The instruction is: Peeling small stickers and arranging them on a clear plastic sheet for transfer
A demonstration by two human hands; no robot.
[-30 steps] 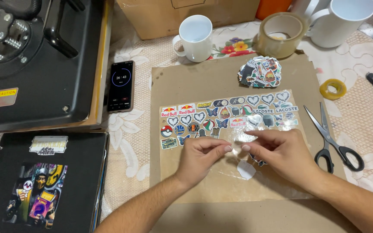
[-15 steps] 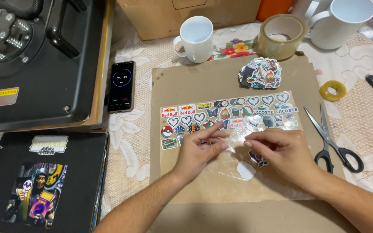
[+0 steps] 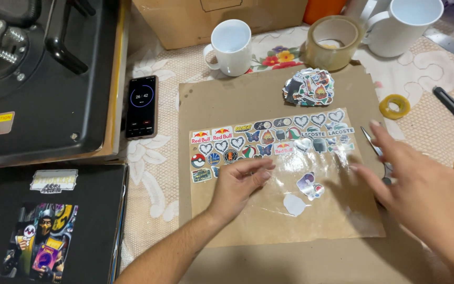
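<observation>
A clear film sheet [image 3: 285,173] lies on brown paper [image 3: 211,100], with rows of small colourful stickers [image 3: 269,142] stuck along its far edge. My left hand [image 3: 240,184] rests on the film with curled fingers, its fingertips pressing just below the sticker rows. My right hand [image 3: 416,184] hovers to the right with fingers spread and nothing in it, above a pair of scissors [image 3: 370,141] that it mostly hides. A loose sticker [image 3: 310,185] and a white cut-out [image 3: 293,204] lie on the film between the hands. A pile of loose stickers [image 3: 308,87] sits farther back.
Behind the paper stand a white mug [image 3: 231,47], a tape roll [image 3: 332,42] and a second mug [image 3: 408,26]. A phone [image 3: 142,106] and a black heat press [image 3: 38,73] are at left, a black printed cloth [image 3: 48,226] below. A yellow ring [image 3: 394,106] lies right.
My right hand has left the film and swung right, opening its fingers over the scissors. My left hand stays on the film. A loose sticker now lies uncovered.
</observation>
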